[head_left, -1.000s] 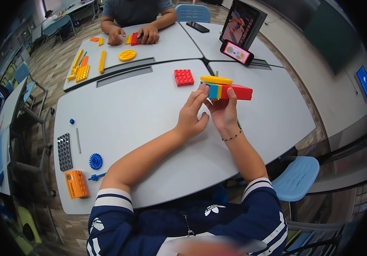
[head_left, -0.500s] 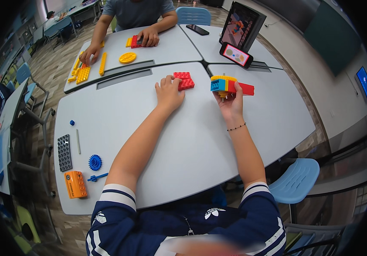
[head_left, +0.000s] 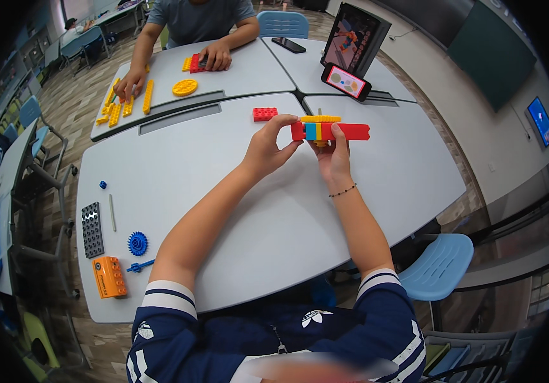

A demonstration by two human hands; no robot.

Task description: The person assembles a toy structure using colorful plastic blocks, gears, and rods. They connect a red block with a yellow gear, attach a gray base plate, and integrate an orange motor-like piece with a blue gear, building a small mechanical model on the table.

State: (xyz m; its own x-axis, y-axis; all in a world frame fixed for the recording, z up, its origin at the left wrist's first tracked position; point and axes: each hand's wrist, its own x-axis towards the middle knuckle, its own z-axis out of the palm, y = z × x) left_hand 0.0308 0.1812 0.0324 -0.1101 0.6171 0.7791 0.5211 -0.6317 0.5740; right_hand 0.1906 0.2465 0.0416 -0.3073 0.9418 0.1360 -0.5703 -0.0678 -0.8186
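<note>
My right hand (head_left: 333,161) grips a toy-brick assembly (head_left: 351,132) above the table, with its long red part pointing right. Blue and yellow bricks make up the assembly's middle, and a yellow gear wheel (head_left: 321,119) lies across the top. At the left end, my left hand (head_left: 267,147) pinches a red brick (head_left: 297,131) between thumb and fingers, against the blue brick. Whether the two are locked together I cannot tell. Just beyond my left hand, another red brick (head_left: 265,114) rests on the white table (head_left: 223,255).
To the left lie an orange block (head_left: 110,277), a black studded plate (head_left: 92,230), a blue gear (head_left: 137,243), a blue axle piece (head_left: 140,265) and a grey rod (head_left: 111,212). A phone (head_left: 346,82) leans on a tablet (head_left: 355,39). Opposite, another person handles yellow and red bricks.
My left hand has picked up one of the two red bricks and brought it right, to the assembly's left end. My right hand has turned the assembly and shifted it slightly left.
</note>
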